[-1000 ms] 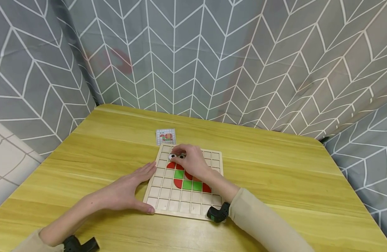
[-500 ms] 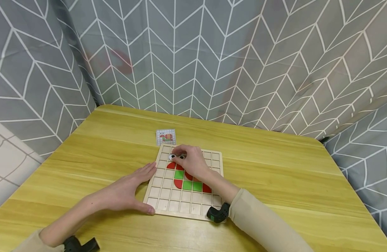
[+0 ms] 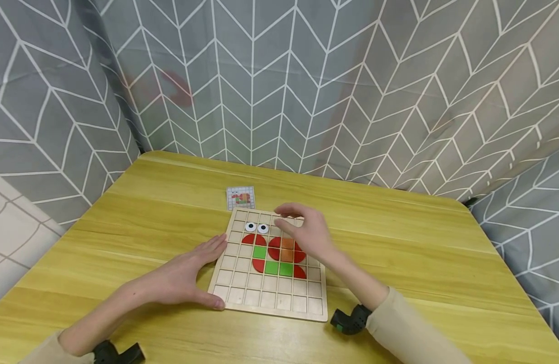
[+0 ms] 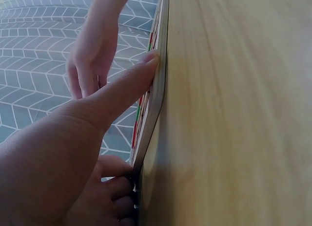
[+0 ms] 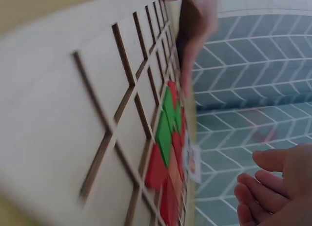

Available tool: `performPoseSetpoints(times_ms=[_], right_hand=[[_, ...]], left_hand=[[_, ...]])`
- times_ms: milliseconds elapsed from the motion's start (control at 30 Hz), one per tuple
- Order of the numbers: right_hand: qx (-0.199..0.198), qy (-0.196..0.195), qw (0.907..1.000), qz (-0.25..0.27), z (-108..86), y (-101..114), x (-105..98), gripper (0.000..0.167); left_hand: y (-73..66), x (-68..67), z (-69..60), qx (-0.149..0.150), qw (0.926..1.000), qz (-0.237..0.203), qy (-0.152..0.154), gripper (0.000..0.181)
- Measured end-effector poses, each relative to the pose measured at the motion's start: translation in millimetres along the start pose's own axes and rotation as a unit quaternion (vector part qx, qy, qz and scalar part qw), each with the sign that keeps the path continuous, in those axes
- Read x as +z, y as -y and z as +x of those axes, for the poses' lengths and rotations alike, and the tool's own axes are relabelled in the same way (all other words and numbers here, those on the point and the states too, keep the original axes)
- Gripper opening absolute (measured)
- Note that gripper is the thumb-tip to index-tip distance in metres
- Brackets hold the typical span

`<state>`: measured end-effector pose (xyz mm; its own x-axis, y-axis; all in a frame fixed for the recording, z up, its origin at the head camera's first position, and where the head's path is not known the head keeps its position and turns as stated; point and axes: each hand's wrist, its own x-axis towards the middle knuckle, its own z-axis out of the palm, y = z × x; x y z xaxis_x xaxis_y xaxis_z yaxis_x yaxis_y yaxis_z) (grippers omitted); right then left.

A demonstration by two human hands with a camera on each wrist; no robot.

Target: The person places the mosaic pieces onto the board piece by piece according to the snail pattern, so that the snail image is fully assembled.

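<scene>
A pale wooden grid board (image 3: pixel 238 294) lies on the table. My left hand (image 3: pixel 181 275) rests along its left side, thumb at the near left corner and fairly straight fingers on the side edge. Two white eye pieces (image 3: pixel 263 228) sit side by side in upper cells. Below them are rounded red pieces (image 3: pixel 258 266), green squares (image 3: pixel 271 268) and orange pieces (image 3: pixel 287 250). Over the board's upper right part hovers my right hand (image 3: pixel 312 235), covering some cells. The right wrist view shows that hand (image 5: pixel 275 187) loosely curled, apart from the board, holding nothing visible.
Just behind the board lies a small card (image 3: pixel 240 197) printed with a coloured grid picture. The wooden table (image 3: pixel 398 242) extends on both sides. A grey patterned curtain (image 3: pixel 279 91) hangs behind its far edge.
My right hand has let go of the left eye piece and moved right, uncovering both eye pieces and the orange pieces. My left hand has stayed in place.
</scene>
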<state>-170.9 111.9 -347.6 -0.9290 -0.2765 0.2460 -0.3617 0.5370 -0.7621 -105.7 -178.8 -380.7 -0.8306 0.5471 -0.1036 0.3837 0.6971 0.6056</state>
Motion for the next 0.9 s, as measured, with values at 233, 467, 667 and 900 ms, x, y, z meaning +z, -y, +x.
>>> performPoseSetpoints(times_ms=[233,467,667,900], right_hand=[[0.02,-0.04,0.9989,-0.011,-32.1,-13.8,-42.6,0.027],[0.045,-0.067,0.9967,0.01,-70.6,-41.3,-80.8,0.026],[0.096,-0.09,0.9903,0.045,-104.8,-65.5,-108.1,0.031],[0.145,-0.146,0.9672,0.148,-134.3,-96.4,-127.6,0.036]], left_hand=[[-0.5,-0.6,-0.4,-0.002,1.0,0.0,-0.001,0.127],[-0.2,-0.8,-0.2,-0.002,1.0,0.001,0.002,0.127],[-0.1,-1.2,-0.1,-0.002,1.0,0.001,0.003,0.127],[0.6,-1.0,0.3,0.0,1.0,0.002,0.007,0.127]])
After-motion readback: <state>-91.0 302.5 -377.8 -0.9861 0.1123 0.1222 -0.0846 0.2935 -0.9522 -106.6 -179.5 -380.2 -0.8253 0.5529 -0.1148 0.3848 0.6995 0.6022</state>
